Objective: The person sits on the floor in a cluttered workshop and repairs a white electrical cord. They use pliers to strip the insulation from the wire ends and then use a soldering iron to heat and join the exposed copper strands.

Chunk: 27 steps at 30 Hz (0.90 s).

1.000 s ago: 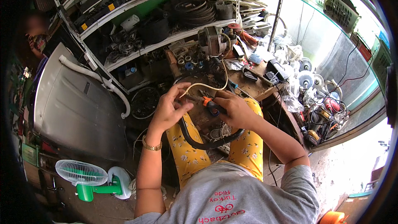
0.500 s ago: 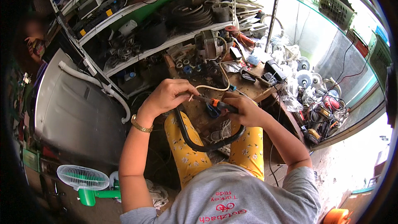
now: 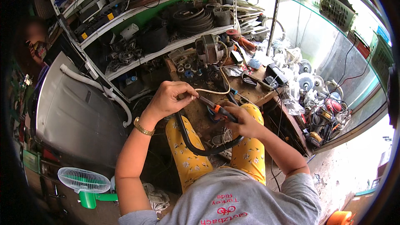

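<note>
Fingers [image 3: 188, 96] of the left hand [image 3: 168, 100] pinch the end of a cream cable [image 3: 216, 91], holding it narrow between thumb and fingertips just where the tip of the pliers [image 3: 212, 105] meets it. Right hand [image 3: 241, 121] is wrapped tight around the orange and black handles of those pliers, so both hands are occupied and nearly touching above the person's lap. The cream cable curves up from the pinch toward a grey motor [image 3: 208, 49] on the cluttered wooden desk [image 3: 246, 91]. A thick black hose [image 3: 196, 146] loops under the hands and across the knees, which are covered by yellow flowered trousers [image 3: 187, 154]. A gold bracelet [image 3: 143, 127] sits on the left wrist. Beyond the desk, metal shelves [image 3: 137, 12] carry dark belts, coils and boxes. To the left leans a large grey appliance panel [image 3: 71, 116] with a white hose [image 3: 98, 88] along its edge, and a small green and white fan [image 3: 83, 181] stands on the floor below it. To the right of the desk lie more motors and tangled wires [image 3: 321, 100] beside a glass wall
</note>
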### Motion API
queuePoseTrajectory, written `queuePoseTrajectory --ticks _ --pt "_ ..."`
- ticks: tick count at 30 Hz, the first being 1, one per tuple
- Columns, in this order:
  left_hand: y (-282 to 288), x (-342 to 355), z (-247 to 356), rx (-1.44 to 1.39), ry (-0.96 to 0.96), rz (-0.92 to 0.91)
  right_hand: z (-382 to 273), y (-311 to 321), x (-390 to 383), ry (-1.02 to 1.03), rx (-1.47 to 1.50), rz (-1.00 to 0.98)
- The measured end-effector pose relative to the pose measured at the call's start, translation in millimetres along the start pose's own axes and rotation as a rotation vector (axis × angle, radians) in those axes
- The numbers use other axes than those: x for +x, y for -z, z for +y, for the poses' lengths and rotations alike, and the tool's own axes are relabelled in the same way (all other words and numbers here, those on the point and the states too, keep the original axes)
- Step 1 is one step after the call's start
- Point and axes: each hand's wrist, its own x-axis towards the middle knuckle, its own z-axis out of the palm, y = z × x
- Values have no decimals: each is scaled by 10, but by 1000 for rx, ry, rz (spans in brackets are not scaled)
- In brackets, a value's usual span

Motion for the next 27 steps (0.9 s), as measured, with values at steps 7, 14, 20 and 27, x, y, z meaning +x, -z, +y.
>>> queuePoseTrajectory --ticks 7,14,20,27 --pt "-36 -27 -18 -20 15 49 -18 -204 -27 -48 46 98" --pt "-9 -20 -22 -16 7 4 -45 -296 -25 -96 11 168" --pt "-15 -48 17 -73 119 -9 63 -375 -48 -49 -33 207" --pt "0 -76 4 -33 68 -12 16 -388 -29 34 -174 255"
